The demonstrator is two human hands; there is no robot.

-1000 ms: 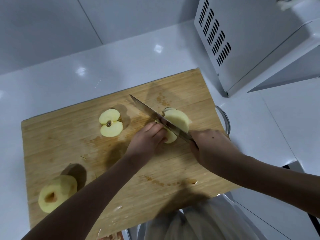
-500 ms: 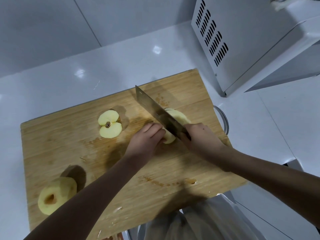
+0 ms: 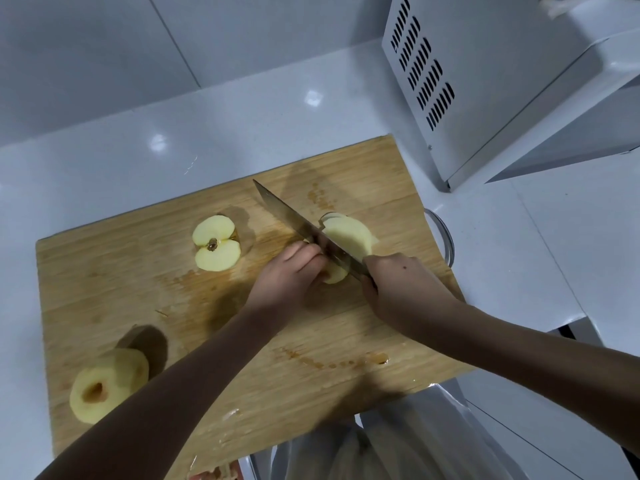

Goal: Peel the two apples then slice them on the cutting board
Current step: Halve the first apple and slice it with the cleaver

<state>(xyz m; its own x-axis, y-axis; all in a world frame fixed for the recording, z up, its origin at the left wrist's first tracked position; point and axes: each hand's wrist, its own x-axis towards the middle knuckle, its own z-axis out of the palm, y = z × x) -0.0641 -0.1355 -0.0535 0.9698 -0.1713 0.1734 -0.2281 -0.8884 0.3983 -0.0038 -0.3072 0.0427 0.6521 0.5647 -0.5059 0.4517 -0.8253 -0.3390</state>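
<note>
Brings the knife [image 3: 294, 223] down again compared with half a second earlier: shows now only the thin back of the blade, set into the apple half [image 3: 334, 274] on the right part of the cutting board [image 3: 104, 271]. Grips the handle with the right hand [image 3: 398, 285], fingers closed fully around it. Holds the uncut near end of that half with the left hand [image 3: 287, 275], fingertips curled and pressed on the fruit, just beside the blade. Leaves several thin slices [image 3: 353, 232] leaning together on the far side of the blade, touching one another. Means, probably, one more slice made, with only a small piece left under the left fingers. Needs care here, so close to the steel. Leaves the second half [image 3: 216, 244], cut face up and core visible, near the middle of the board, untouched. Leaves the other peeled apple [image 3: 107, 382], whole, at the near left corner. By judgement: peeling finished, slicing perhaps a quarter done.
</note>
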